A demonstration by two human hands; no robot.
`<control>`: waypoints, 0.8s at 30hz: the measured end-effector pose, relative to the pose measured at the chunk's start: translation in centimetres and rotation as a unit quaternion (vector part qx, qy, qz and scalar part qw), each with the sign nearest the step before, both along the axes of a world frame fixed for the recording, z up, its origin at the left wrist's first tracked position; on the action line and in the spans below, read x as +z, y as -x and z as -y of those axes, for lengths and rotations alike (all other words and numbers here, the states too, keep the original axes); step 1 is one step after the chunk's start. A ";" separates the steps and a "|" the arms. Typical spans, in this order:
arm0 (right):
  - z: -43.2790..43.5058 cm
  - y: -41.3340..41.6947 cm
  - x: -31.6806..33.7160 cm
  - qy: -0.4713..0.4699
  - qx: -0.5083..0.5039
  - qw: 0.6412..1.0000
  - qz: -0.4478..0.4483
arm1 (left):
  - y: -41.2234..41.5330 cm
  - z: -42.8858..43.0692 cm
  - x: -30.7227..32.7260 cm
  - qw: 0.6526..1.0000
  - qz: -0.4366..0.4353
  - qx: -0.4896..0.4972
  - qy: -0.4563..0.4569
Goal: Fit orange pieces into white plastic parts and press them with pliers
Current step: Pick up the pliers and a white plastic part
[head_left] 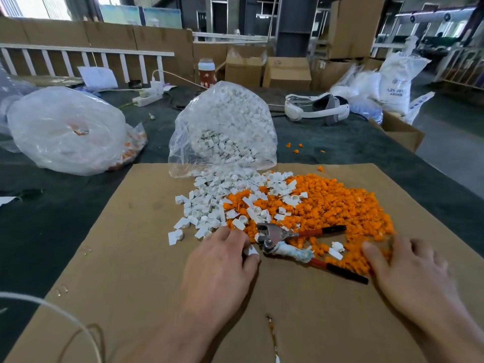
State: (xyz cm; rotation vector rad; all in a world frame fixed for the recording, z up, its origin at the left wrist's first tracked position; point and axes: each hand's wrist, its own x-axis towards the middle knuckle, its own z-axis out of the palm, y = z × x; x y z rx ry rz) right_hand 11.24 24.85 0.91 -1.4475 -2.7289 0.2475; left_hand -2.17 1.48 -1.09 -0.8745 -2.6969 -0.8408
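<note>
A heap of orange pieces (337, 203) covers the right half of a cardboard sheet (136, 263), with loose white plastic parts (209, 203) spilled beside it on the left. Pliers (285, 238) with red and black handles lie at the near edge of the heap, jaws pointing left. My left hand (222, 260) rests just left of the jaws, fingers pinching one white part (251, 250). My right hand (403, 268) lies palm down on the orange heap's near right edge, fingers spread; whether it holds a piece is hidden.
A clear bag of white parts (225, 127) lies open behind the heaps. Another clear bag (65, 132) with orange pieces sits at the left. A white headset (317, 107), a power strip (148, 96), a bottle (207, 72) and cardboard boxes stand farther back.
</note>
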 end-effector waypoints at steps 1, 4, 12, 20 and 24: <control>0.4 0.6 -0.2 -0.003 0.022 1.000 -0.010 | 0.0 0.0 0.0 1.000 0.000 -0.002 0.002; 1.2 3.1 -0.4 0.016 0.066 0.995 -0.076 | 0.0 0.1 0.1 1.000 0.005 -0.007 0.006; 2.2 5.1 0.3 0.031 0.155 0.968 -0.195 | 0.1 0.2 0.4 1.000 0.027 0.000 -0.013; 1.5 2.5 1.7 -0.051 0.167 0.984 -0.025 | -0.2 0.1 1.0 0.999 0.038 0.014 -0.033; 1.8 3.6 1.9 -0.027 0.205 0.973 -0.103 | -0.3 0.2 0.9 0.995 0.071 -0.008 -0.076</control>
